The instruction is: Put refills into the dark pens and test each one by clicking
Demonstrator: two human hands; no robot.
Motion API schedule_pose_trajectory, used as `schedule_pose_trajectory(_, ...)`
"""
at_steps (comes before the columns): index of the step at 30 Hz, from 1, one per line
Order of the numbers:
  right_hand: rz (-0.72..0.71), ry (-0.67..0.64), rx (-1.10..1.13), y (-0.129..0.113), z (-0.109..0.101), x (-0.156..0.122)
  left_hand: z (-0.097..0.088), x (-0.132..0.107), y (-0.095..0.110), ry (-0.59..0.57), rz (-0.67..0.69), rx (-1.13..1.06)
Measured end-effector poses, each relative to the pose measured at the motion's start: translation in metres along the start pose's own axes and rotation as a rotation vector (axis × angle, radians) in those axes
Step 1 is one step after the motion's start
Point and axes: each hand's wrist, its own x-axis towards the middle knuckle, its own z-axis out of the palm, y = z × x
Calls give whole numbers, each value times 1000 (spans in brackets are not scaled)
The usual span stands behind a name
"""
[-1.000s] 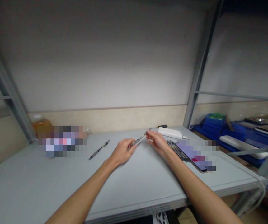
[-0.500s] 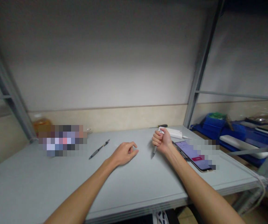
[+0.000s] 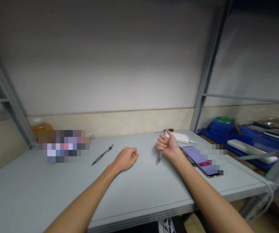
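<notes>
My right hand (image 3: 166,145) is wrapped in a fist round a grey pen (image 3: 159,158). The pen stands nearly upright, its tapered end pointing down below the fist, and my thumb lies over the top. My left hand (image 3: 127,158) rests on the table (image 3: 139,197) with its fingers curled in; nothing shows in it. To the left of that hand, apart from it, lies a second pen (image 3: 102,155), dark grey and black, set at a slant.
Beside my right forearm lies a phone (image 3: 200,160) with a lit screen. Behind my right hand are a white device with a cord (image 3: 181,138) and a screwdriver (image 3: 169,130). A blurred-out pile (image 3: 63,147) sits at the back left. Blue bins (image 3: 223,129) stand beyond the right post.
My left hand's fingers have curled from loosely apart into a fist. My right hand keeps its hold on the pen, almost unmoved. The view has shifted slightly.
</notes>
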Motion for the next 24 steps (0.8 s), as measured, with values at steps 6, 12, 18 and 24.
schedule_pose_trajectory(6, 13, 51, -50, 1, 0, 0, -1, 0, -5, 18, -51, 69)
schedule_pose_trajectory(12, 20, 24, 1, 1, -2, 1, 0, 1, -8, 27, -42, 91)
schedule_pose_trajectory(18, 13, 42, -94, -1, 3, 1, -1, 1, -6, 16, -56, 90)
schedule_pose_trajectory(24, -74, 284, -619, 16, 12, 6, -1, 1, -6, 10, -66, 87)
